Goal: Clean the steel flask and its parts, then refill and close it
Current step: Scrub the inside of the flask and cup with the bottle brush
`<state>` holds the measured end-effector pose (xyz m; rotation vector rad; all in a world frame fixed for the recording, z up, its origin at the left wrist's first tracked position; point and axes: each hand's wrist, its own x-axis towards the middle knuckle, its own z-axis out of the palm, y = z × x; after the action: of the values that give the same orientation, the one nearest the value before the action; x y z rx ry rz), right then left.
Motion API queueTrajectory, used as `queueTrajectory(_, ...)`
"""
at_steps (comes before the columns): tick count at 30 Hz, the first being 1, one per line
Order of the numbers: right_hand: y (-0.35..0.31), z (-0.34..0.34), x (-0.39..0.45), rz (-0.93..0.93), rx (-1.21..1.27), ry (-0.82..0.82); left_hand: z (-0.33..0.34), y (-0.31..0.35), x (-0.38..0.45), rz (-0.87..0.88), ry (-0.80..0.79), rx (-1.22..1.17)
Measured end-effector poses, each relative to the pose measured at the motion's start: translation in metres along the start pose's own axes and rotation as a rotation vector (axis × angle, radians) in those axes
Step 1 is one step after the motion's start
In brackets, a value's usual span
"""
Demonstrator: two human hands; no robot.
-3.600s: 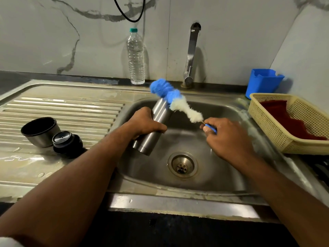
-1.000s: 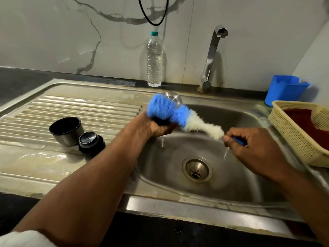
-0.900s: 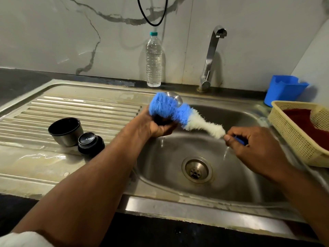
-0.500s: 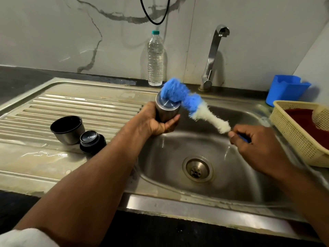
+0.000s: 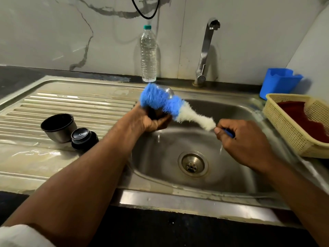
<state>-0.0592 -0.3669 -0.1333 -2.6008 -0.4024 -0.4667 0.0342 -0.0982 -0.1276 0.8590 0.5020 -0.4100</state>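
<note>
Tilting flask point(image 5: 168, 90) lower than before, left hand point(image 5: 151, 120) fingers clamped round it; right hand point(image 5: 243, 139) gripping brush point(image 5: 170, 106).

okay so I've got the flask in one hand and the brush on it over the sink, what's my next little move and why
Probably draw the bottle brush along the steel flask again with your right hand. Your left hand grips the flask over the sink basin, the blue bristles cover its outside, and the tap shows no running stream, so scrubbing looks unfinished.
</note>
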Motion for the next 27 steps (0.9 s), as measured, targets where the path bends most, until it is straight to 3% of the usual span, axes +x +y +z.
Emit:
queueTrajectory(19,-0.0002,-0.0020,0.0026,-0.013,0.031,0.035,-0.0003,-0.0043,-0.0016,-0.014,0.000,0.071)
queueTrajectory(22,-0.0017,-0.0040,-0.0003,-0.025,0.029,-0.046,-0.0018,-0.0048,-0.0036,0.010,-0.015,0.047)
queueTrajectory(27,-0.0011,-0.0085,-0.0005,-0.035,0.036,-0.030,-0.0038,-0.0027,-0.0032,0.024,-0.040,0.053)
